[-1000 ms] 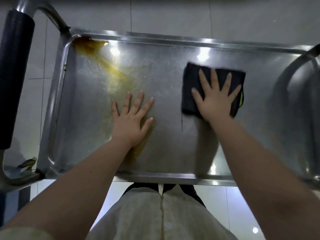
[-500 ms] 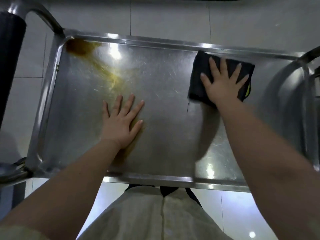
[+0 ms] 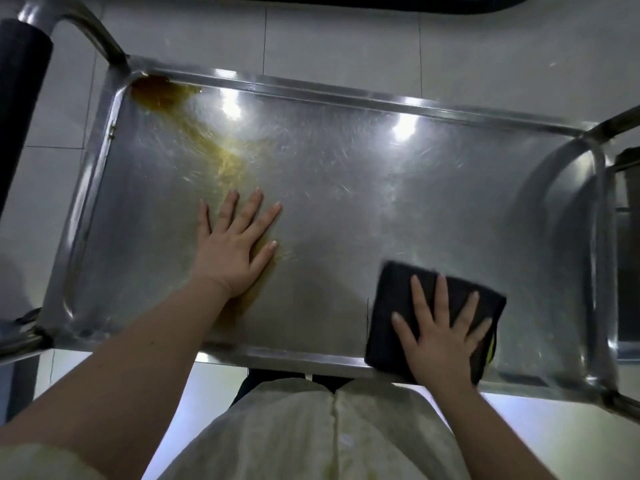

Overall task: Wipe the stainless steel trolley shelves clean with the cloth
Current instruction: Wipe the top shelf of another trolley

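Note:
The stainless steel trolley shelf [image 3: 363, 188] fills the view, seen from above. A brown-yellow spill [image 3: 162, 98] pools in its far left corner and streaks down toward the middle. My left hand [image 3: 235, 244] lies flat on the shelf with fingers spread, resting on the lower end of that streak. A folded black cloth [image 3: 398, 306] with a yellow edge sits at the near right rim. My right hand [image 3: 440, 330] presses flat on top of the cloth, fingers apart.
A black padded push handle [image 3: 20, 98] rises at the far left on a steel tube. Steel frame posts [image 3: 616, 123] stand at the right end. White floor tiles [image 3: 346, 39] surround the trolley. My light shirt [image 3: 329, 434] is just below the near rim.
My right hand has dragged the cloth from the shelf's far right edge down to the near right rim. My left hand stayed flat in the same spot.

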Tool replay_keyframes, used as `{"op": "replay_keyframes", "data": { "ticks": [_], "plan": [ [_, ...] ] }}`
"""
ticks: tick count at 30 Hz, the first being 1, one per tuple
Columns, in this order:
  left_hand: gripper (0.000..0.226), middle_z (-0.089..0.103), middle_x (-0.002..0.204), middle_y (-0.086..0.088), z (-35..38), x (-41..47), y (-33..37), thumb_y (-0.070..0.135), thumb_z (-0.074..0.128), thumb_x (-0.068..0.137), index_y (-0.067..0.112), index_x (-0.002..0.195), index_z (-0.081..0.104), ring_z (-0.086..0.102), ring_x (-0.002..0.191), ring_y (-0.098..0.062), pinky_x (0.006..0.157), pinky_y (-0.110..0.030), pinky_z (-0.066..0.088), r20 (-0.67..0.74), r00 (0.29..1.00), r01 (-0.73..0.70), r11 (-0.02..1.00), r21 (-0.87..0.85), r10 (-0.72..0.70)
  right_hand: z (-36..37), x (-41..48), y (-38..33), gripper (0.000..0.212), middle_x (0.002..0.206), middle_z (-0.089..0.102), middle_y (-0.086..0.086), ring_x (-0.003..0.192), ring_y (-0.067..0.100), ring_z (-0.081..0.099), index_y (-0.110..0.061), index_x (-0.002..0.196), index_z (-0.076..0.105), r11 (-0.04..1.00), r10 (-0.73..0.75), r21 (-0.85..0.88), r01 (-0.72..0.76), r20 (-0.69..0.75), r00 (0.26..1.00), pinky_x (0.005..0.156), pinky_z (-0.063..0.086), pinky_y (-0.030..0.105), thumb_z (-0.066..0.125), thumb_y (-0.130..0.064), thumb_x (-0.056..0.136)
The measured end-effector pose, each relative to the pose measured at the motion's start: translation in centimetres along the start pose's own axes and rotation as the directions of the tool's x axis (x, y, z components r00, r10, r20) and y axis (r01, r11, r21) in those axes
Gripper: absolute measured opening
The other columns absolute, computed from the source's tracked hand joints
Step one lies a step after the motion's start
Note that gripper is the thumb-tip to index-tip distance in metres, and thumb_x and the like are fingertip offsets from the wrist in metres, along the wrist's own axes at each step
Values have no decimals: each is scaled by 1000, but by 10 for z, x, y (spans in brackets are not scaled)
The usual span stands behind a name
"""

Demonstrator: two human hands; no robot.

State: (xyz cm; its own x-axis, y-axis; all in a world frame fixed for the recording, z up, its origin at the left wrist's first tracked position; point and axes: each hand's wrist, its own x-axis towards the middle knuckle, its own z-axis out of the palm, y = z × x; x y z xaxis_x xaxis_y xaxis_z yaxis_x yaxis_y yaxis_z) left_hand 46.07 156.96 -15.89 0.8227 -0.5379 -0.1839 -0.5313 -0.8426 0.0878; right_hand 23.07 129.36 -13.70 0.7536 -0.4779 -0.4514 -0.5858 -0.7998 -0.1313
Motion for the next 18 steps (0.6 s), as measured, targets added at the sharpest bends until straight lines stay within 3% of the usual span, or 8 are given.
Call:
{"op": "replay_keyframes", "data": {
  "ticks": [4, 9, 13, 18],
  "plan": [
    [60, 5, 165, 10, -1, 2, 1, 63, 14, 96, 49, 153, 4, 1, 152, -26, 116, -59, -9, 5, 1000, 7, 1000, -2, -7, -62, 146, -11, 69, 164, -4, -12, 147, 42, -11, -56, 148, -6, 999, -10, -36, 4, -162, 987, 111, -10, 68, 8, -79, 84],
    [60, 6, 165, 10, 2, 5, -2, 63, 16, 96, 50, 153, 2, 3, 151, -27, 115, -62, -5, -3, 1000, 8, 1000, 5, -8, -116, 261, -32, 71, 164, -8, -12, 147, 42, -13, -55, 149, -3, 997, 76, 11, -75, -153, 985, 109, -10, 71, 9, -81, 84],
    [60, 4, 165, 11, 1, 4, -2, 63, 16, 96, 50, 153, 2, 2, 151, -27, 115, -60, -8, -4, 1000, 3, 1000, 2, -3, -93, 213, -36, 71, 164, -5, -11, 147, 42, -11, -52, 150, -4, 999, 12, -38, -18, -166, 986, 111, -8, 70, 5, -78, 85],
    [60, -4, 165, 12, 0, 5, -2, 65, 12, 96, 51, 151, -6, -6, 151, -25, 110, -52, -23, 19, 1000, 2, 1000, 18, -2, -13, 38, -37, 68, 164, -1, -8, 147, 42, -10, -49, 152, -2, 998, -46, -41, 42, -90, 995, 112, -4, 69, 8, -72, 89]
  ]
}}
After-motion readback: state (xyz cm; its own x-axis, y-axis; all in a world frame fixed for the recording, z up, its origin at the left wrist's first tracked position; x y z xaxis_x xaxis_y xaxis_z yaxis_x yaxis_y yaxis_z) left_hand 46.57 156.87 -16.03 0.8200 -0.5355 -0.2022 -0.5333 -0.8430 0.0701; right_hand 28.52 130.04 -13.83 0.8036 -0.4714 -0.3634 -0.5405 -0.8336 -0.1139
